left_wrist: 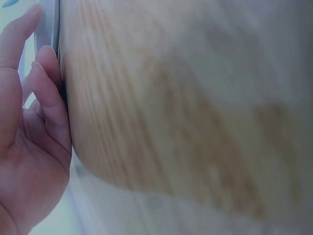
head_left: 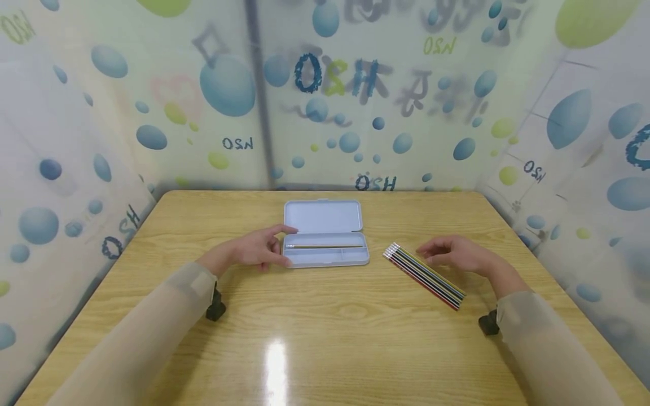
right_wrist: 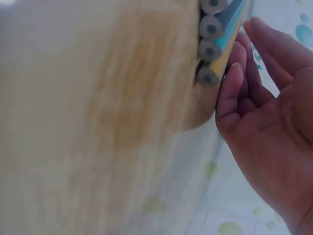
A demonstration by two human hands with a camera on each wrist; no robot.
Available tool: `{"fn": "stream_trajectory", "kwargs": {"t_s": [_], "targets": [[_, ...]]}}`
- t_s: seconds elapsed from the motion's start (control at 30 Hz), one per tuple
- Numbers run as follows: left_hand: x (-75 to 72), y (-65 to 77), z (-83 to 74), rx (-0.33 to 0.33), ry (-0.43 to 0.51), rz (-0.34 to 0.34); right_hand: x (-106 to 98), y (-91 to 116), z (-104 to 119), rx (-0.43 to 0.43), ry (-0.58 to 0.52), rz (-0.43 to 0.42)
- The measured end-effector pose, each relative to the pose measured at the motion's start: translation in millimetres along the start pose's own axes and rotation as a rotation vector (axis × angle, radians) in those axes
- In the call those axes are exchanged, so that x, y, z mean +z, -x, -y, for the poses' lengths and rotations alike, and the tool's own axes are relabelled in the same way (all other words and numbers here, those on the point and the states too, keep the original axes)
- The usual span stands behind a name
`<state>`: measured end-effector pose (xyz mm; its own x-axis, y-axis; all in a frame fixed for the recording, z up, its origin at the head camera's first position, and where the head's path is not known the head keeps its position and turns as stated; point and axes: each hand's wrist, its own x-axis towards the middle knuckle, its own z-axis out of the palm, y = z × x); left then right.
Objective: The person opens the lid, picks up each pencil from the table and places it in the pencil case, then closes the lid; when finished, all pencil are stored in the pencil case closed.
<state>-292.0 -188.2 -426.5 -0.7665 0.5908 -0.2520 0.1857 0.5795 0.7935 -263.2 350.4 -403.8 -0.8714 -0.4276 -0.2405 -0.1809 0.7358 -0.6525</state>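
Long beige sleeves [head_left: 147,332], plain cuffs [head_left: 204,276]; small black devices [head_left: 215,308] (boxy in outline) at both wrists.

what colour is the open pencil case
The pencil case is pale blue, clearest in the head view.

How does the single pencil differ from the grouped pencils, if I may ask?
The single pencil lies inside the case; the grouped pencils lie on the table. The single pencil runs nearly level across the head view, while the grouped pencils slant down to the right. Both show pale left ends.
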Motion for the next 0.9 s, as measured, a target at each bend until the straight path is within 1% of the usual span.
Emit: {"fn": "stream_trajectory", "kwargs": {"t_s": [0.13,0.3,0.53,0.9], "targets": [[0.5,-0.8,0.2,0.002,0.003,0.001,-0.8,-0.4,-1.3,0.011,-0.040,0.037],[0.1,-0.5,-0.4,-0.011,0.006,0.000,-0.6,-1.9,-1.2,0.028,-0.064,0.057],[-0.2,1.6,-2.3,-0.032,0.014,-0.006,-1.7,-2.5,-0.1,0.035,-0.067,0.064],[-0.4,0.3,-2.7,-0.023,0.006,0.000,-2.8,-2.2,-1.9,0.033,-0.052,0.060]]}}
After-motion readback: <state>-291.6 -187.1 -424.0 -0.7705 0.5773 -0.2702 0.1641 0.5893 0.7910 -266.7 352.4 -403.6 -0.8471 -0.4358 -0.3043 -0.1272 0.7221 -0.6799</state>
